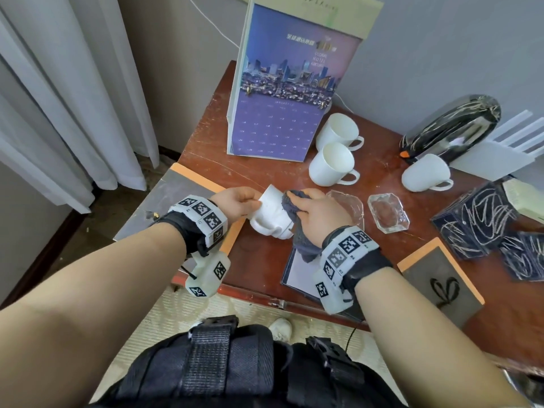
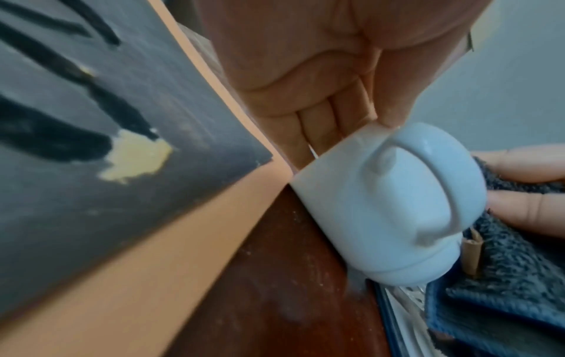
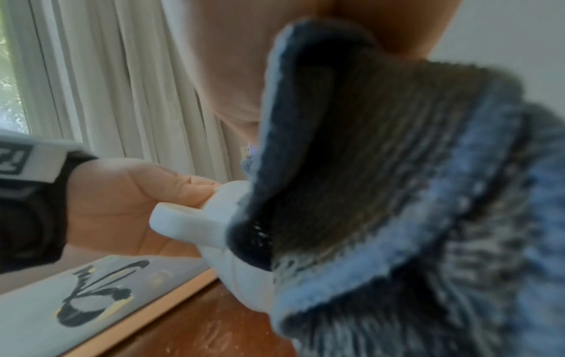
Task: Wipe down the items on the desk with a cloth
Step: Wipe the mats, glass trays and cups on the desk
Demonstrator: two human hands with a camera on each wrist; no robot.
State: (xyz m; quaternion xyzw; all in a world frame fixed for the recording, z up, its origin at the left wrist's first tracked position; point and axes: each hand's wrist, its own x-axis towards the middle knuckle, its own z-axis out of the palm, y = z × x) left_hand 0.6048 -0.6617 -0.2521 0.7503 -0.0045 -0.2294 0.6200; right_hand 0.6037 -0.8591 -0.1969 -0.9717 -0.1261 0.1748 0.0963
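A white mug (image 1: 272, 214) lies on its side above the brown desk (image 1: 265, 260), handle toward me. My left hand (image 1: 240, 201) pinches its rim, thumb outside and fingers inside the mouth, as the left wrist view shows on the mug (image 2: 397, 207). My right hand (image 1: 316, 214) grips a grey-blue cloth (image 1: 297, 228) and presses it against the mug's base end. In the right wrist view the cloth (image 3: 397, 193) fills most of the picture, with the mug's handle (image 3: 189, 222) beside it.
Three more white mugs (image 1: 332, 163) stand behind, by an upright calendar (image 1: 282, 92). Two glass dishes (image 1: 388, 212) sit right of my hands. A black kettle (image 1: 450, 128), dark scribbled boxes (image 1: 477, 222) and orange-edged boards (image 1: 441, 278) crowd the right side.
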